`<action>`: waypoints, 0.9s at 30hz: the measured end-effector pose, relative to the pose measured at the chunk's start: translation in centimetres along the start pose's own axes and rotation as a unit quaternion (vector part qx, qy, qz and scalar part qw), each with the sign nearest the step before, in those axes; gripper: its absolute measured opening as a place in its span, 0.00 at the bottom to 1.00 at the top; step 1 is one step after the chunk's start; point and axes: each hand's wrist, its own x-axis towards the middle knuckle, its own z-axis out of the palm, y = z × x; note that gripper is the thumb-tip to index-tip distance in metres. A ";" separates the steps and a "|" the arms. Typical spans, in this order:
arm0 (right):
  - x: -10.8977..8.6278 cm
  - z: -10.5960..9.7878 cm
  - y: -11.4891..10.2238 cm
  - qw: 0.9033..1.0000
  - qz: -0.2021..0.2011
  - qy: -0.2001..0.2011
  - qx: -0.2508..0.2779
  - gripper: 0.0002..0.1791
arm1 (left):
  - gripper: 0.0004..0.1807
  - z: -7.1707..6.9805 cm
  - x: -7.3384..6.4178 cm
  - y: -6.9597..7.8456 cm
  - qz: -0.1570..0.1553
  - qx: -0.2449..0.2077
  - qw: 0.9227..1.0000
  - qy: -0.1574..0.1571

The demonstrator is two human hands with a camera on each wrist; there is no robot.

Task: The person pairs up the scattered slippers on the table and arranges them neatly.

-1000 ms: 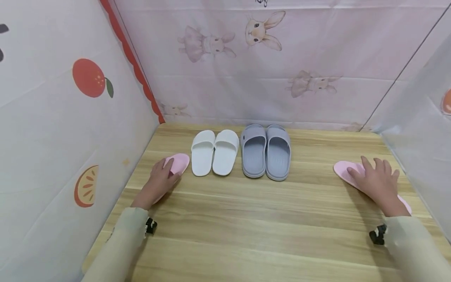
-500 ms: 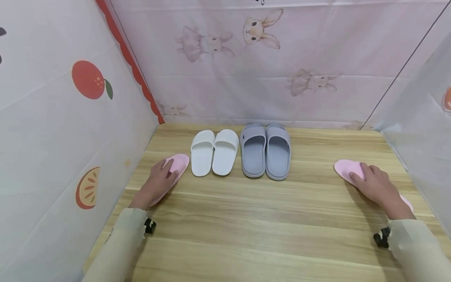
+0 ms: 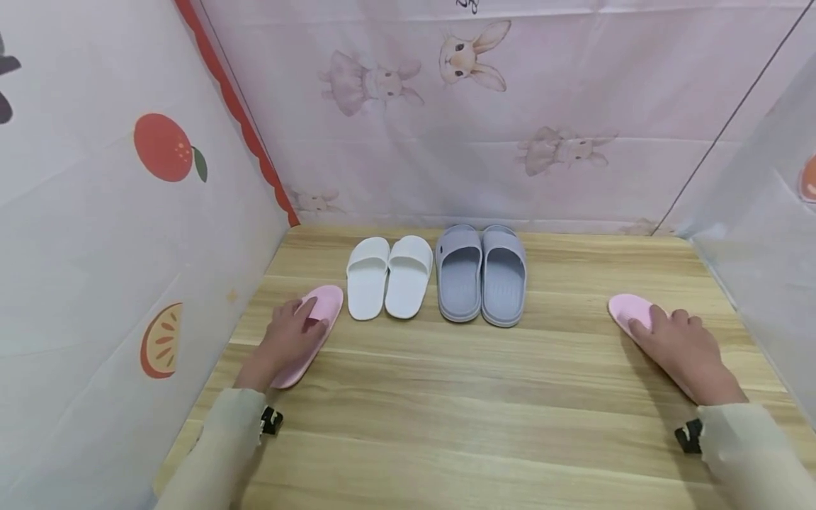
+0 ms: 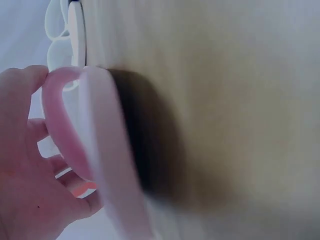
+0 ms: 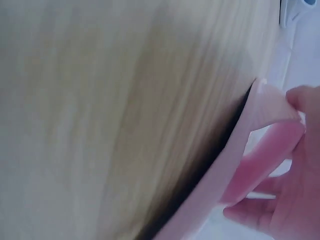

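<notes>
At the left of the head view, my left hand [image 3: 283, 347] grips a pink slipper [image 3: 328, 303] over its strap. In the left wrist view, thumb and fingers close around the slipper's strap [image 4: 59, 117], and a broad dark shadow lies beside the sole [image 4: 112, 165]. Far to the right, my right hand [image 3: 687, 348] holds a matching pink slipper [image 3: 630, 307] across its strap. The hand and wrist hide most of that slipper's rear half from above. From the right wrist, fingers show on either side of its strap [image 5: 265, 155], with the sole [image 5: 215, 182] close over the floor.
Between the hands, a pair of white slippers [image 3: 366, 292] and a pair of grey slippers [image 3: 459, 285] stand side by side on the wood-patterned floor [image 3: 459, 411], near the back wall [image 3: 433, 156]. Printed cloth walls rise at left [image 3: 95, 248] and right [image 3: 765, 212].
My right hand's spread fingers have come down around its slipper, whose heel is now hidden. The left slipper has shifted slightly toward me, its heel now showing beside my wrist.
</notes>
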 end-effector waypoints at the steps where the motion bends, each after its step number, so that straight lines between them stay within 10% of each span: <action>1: -0.2 0.0 -0.3 1.000 0.001 0.005 -0.002 0.48 | 0.42 0.2 -0.2 0.1 -0.003 0.001 1.000 0.001; 27: -4.3 1.3 -6.9 0.998 0.050 0.028 -0.004 0.47 | 0.41 1.2 -5.0 2.9 -0.010 -0.001 1.000 0.027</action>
